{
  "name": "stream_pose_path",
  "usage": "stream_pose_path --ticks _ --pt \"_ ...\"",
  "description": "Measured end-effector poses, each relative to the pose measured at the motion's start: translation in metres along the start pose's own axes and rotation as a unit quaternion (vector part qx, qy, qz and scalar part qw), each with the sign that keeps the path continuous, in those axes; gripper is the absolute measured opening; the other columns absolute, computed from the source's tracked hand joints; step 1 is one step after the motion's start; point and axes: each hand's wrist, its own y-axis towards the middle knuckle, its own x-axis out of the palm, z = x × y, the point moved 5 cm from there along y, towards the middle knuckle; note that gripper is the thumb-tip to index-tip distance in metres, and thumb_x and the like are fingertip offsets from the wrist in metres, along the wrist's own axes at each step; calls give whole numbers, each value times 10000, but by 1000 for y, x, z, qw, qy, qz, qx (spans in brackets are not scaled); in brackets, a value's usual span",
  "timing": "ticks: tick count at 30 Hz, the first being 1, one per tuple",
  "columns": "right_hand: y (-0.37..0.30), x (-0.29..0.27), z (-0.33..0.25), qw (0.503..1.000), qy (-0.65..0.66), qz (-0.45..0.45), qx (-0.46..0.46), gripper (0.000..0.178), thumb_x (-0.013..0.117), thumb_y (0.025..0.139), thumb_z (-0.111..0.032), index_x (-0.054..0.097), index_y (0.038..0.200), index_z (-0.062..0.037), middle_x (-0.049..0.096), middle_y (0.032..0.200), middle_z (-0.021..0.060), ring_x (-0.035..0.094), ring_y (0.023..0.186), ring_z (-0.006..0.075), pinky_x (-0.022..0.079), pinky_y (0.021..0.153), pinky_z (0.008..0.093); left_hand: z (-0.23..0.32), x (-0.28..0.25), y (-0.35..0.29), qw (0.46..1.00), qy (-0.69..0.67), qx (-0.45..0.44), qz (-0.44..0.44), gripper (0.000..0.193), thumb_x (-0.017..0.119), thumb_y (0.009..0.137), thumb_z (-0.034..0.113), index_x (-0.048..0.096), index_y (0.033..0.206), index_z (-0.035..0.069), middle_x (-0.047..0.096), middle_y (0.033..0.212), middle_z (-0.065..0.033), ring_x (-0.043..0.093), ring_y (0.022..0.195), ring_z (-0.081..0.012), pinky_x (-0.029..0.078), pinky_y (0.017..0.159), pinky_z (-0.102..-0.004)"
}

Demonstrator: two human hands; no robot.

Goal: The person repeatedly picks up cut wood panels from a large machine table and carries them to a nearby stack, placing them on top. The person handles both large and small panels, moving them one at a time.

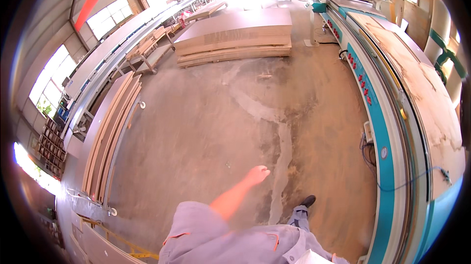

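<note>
The left hand [257, 173] hangs loosely curled over the dusty concrete floor [221, 117], holding nothing, its bare forearm running from the grey sleeve up and rightward; the right hand is out of view. Nearest at left a cart [105, 141] carries long boards on edge — their long axis running away from the person; a board stack [235, 36] lies flat ahead, and the teal machine bed [417, 97] bears what seems one large panel.

A stack of boards [235, 36] is seen far ahead of the left hand [258, 173]; leaning panels [110, 136] lie to its left, a long machine table [417, 92] to its right.
</note>
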Motion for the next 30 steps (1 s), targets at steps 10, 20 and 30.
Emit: stream_pose_path --ticks 10,20,30 --pt "170 -108 -324 993 113 15 -41 95 473 807 -63 533 741 -97 484 583 31 483 452 194 395 396 317 -5 122 97 939 170 -58 -292 413 560 807 411 685 912 32 660 969 -189 621 927 -326 490 810 -413" --pt "315 -194 -655 932 294 -36 -209 245 487 787 0 423 625 -172 387 559 -37 396 445 91 276 368 231 18 181 382 901 304 -8 -310 405 504 826 375 673 919 18 647 954 -205 624 861 -352 501 759 -448" --pt "394 -253 -758 956 73 125 -254 114 595 797 -84 617 784 27 600 685 32 548 645 84 447 583 232 445 174 771 990 69 75 -100 375 532 794 361 650 903 22 632 1005 -206 597 957 -365 482 821 -440"
